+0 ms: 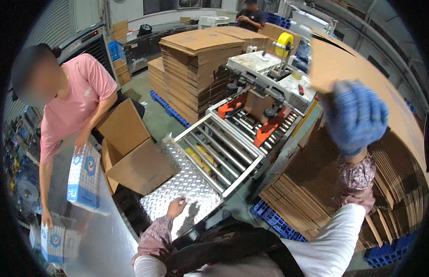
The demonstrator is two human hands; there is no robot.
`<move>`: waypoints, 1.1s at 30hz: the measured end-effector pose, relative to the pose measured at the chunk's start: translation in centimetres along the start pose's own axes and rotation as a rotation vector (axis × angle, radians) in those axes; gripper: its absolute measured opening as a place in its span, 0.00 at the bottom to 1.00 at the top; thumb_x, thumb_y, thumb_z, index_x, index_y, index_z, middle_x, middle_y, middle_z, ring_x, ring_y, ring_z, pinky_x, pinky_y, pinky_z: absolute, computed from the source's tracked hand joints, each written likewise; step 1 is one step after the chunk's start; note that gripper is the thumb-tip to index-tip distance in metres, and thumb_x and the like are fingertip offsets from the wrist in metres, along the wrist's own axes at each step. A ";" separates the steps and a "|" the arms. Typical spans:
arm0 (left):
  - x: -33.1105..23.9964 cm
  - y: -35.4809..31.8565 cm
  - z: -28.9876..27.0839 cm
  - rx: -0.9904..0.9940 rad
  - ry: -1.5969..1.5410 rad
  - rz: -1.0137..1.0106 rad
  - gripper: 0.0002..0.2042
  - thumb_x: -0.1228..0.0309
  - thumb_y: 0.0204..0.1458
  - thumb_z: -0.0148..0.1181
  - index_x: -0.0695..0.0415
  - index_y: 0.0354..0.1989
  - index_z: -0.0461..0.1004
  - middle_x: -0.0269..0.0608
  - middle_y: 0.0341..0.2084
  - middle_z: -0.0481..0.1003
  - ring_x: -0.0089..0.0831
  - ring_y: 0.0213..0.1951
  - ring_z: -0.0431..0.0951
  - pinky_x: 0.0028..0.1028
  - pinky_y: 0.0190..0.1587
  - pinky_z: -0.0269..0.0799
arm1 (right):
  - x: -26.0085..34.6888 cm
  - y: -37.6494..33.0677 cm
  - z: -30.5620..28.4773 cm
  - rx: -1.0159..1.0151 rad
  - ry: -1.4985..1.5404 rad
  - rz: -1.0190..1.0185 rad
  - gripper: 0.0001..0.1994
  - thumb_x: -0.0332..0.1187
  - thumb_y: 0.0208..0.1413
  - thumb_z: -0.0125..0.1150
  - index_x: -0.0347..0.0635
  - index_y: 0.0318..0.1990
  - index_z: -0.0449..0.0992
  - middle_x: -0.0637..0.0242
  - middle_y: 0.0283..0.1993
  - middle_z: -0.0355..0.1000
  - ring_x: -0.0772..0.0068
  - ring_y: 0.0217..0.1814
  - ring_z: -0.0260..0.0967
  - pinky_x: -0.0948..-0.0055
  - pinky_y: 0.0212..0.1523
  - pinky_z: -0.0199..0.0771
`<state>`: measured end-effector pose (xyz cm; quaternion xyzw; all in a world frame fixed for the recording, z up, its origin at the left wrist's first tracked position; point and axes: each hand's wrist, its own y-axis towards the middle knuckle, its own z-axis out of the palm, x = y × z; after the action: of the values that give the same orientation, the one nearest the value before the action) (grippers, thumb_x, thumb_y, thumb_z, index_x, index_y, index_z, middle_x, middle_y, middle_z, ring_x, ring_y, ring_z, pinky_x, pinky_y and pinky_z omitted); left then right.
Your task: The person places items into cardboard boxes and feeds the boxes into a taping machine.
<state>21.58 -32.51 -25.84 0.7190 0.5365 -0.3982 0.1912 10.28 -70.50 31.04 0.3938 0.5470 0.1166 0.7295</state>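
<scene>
My right hand (356,117), in a blue knit glove, is raised at the right. Its fingers are closed over the near corner of a flattened cardboard box (334,67), above a tall stack of flattened boxes (311,184). My left hand (177,207) is bare and holds nothing, its fingers loosely bent and apart. It hovers over a silver diamond-plate surface (159,201), where its shadow falls. Beyond it, an open cardboard box (143,166) stands tilted at the plate's far left edge.
A roller conveyor (219,150) leads to a taping machine (256,64) with a yellow tape roll (283,44). At the left, a co-worker in pink (80,87) handles blue-and-white packages (87,177) on a metal table (103,240). Another cardboard stack (186,69) stands behind; another person (250,18) is farther back.
</scene>
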 end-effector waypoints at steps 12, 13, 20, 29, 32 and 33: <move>-20.7 -5.9 -15.7 -0.786 -0.029 0.322 0.38 0.65 0.39 0.73 0.60 0.60 0.61 0.50 0.59 0.62 0.44 0.61 0.61 0.40 0.63 0.54 | 5.6 7.9 13.3 -0.252 1.601 0.437 0.13 0.37 0.56 0.61 0.40 0.44 0.74 0.67 0.37 0.73 0.76 0.34 0.68 0.77 0.34 0.69; -19.5 -8.1 -18.0 -1.004 0.203 0.252 0.33 0.67 0.37 0.73 0.60 0.54 0.65 0.48 0.51 0.67 0.45 0.54 0.65 0.39 0.58 0.58 | 8.0 5.2 16.3 -0.218 1.548 0.621 0.11 0.39 0.57 0.59 0.41 0.39 0.73 0.69 0.35 0.71 0.76 0.33 0.65 0.75 0.35 0.66; -18.2 -9.2 -26.9 -0.743 0.971 0.085 0.21 0.63 0.39 0.69 0.60 0.38 0.69 0.46 0.31 0.69 0.46 0.38 0.68 0.41 0.48 0.61 | 31.0 -15.7 24.3 0.634 2.070 1.150 0.19 0.45 0.59 0.55 0.34 0.39 0.77 0.68 0.35 0.72 0.77 0.39 0.65 0.74 0.45 0.64; -18.8 -6.2 -21.9 -1.474 0.204 -0.260 0.37 0.54 0.55 0.57 0.48 0.69 0.47 0.54 0.70 0.29 0.46 0.71 0.28 0.41 0.69 0.31 | 26.7 -7.1 18.3 0.852 2.285 -0.585 0.20 0.45 0.64 0.47 0.43 0.53 0.74 0.61 0.34 0.78 0.59 0.31 0.76 0.68 0.37 0.77; -18.3 -7.8 -20.0 -1.619 -0.197 -0.399 0.47 0.57 0.51 0.63 0.52 0.71 0.35 0.56 0.68 0.37 0.46 0.70 0.40 0.44 0.65 0.51 | 27.2 -6.9 18.9 1.152 2.560 -0.343 0.21 0.47 0.61 0.51 0.41 0.51 0.74 0.57 0.34 0.78 0.55 0.34 0.76 0.67 0.40 0.75; -18.5 -8.3 -19.6 -1.608 -0.301 -0.392 0.47 0.60 0.50 0.63 0.53 0.70 0.34 0.56 0.68 0.39 0.45 0.66 0.48 0.43 0.59 0.57 | 27.4 -6.5 19.3 1.245 2.586 -0.310 0.21 0.47 0.60 0.52 0.40 0.51 0.75 0.56 0.34 0.78 0.54 0.35 0.76 0.67 0.41 0.74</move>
<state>19.09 -27.26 1.73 0.1967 0.7407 -0.0121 0.6423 36.04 -66.98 8.94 0.2003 0.8094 0.0530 -0.5495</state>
